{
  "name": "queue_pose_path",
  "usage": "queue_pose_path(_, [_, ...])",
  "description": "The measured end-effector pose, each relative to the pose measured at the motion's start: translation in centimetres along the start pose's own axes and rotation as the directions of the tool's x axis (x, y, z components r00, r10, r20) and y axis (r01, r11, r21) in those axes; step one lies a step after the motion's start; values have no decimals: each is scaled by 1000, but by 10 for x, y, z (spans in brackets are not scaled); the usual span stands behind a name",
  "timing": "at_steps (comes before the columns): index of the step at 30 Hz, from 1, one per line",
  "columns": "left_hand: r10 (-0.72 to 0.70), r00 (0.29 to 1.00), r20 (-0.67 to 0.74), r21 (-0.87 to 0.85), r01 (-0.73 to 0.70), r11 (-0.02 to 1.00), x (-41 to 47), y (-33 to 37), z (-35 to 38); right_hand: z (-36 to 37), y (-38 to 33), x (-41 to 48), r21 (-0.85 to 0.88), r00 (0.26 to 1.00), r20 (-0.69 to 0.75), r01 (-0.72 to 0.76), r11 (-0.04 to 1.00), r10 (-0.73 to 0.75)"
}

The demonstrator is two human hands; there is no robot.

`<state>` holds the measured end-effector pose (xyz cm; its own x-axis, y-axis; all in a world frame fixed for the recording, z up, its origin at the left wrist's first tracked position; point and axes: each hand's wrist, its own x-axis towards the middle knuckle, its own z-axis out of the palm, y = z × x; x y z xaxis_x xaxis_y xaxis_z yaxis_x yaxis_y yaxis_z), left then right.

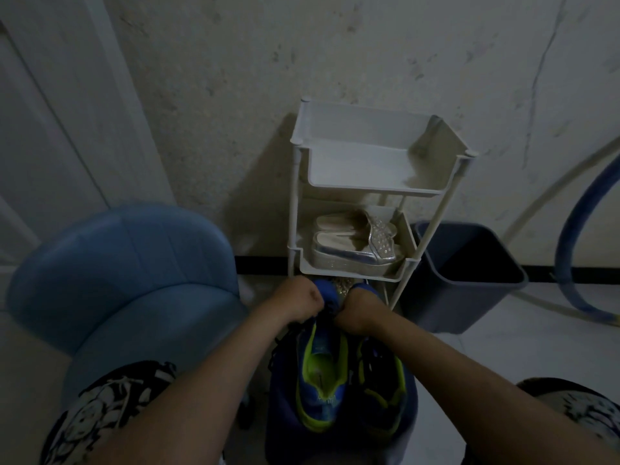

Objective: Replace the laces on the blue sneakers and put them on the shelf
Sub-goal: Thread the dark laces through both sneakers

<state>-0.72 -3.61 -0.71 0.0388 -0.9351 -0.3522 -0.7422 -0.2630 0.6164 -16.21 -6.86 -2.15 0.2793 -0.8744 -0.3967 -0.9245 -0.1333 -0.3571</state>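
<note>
Two blue sneakers with lime-green lining sit side by side on a blue stool between my knees: the left sneaker [320,374] and the right sneaker [382,380], toes pointing away from me. My left hand [300,303] and my right hand [357,312] are both curled over the toe end of the left sneaker, pinching a dark lace [330,312] between them. The fingertips and most of the lace are hidden. Just beyond the hands stands the white shelf [369,156]; its top tier holds nothing.
Silver platform sandals [355,243] fill the shelf's middle tier. A blue padded chair [124,273] stands to the left, a dark bin [466,273] to the right of the shelf. A blue hose [570,250] curves along the wall at right. A door is at far left.
</note>
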Motion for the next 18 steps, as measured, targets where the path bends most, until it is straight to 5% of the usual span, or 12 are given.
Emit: queue_pose_path(18, [92, 987, -132, 23, -90, 996, 6, -12, 49, 2, 12, 10, 276, 985, 8, -170, 946, 175])
